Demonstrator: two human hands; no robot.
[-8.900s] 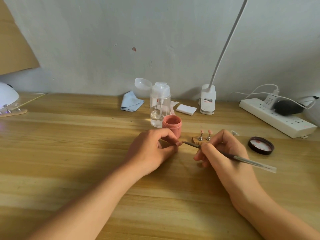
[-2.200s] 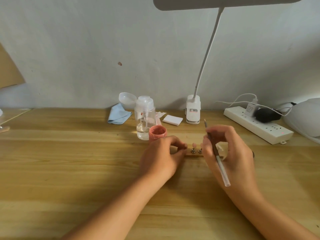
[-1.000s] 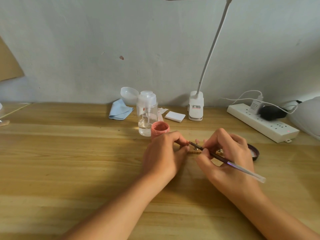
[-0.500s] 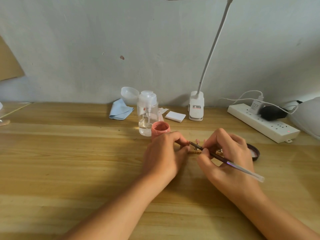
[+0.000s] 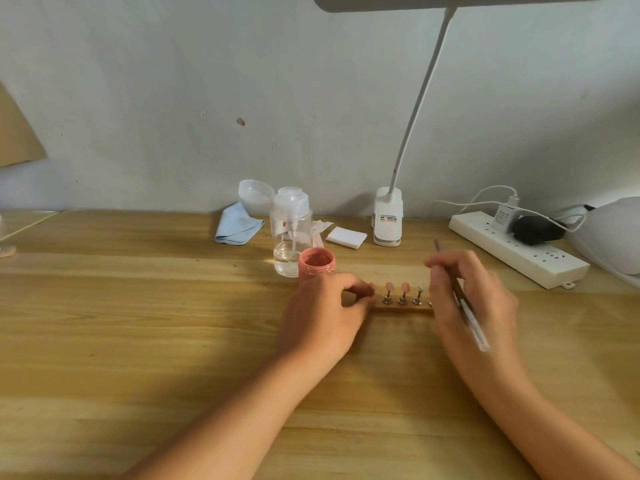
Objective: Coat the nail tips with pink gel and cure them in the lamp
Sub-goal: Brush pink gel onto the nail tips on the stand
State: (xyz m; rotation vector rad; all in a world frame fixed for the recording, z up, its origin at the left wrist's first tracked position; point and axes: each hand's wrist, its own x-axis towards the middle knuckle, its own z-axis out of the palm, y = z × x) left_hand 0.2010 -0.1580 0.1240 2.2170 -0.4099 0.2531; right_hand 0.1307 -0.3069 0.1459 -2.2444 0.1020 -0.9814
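Left hand: fingers curled, thumb and forefinger pinching the left end of the narrow wooden holder strip on the light wooden table. Right hand: fingers curled round a thin clear-handled brush, bristles up, covering the strip's right end. On the strip's metal stands: two pink nail tips, one pale tip. Open pink gel jar just behind left hand. White dome curing lamp at the table's far right.

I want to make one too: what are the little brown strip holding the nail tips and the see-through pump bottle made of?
The little brown strip looks like matte wood: flat, dull brown. The see-through pump bottle seems glossy clear plastic, perhaps glass: liquid shows through.
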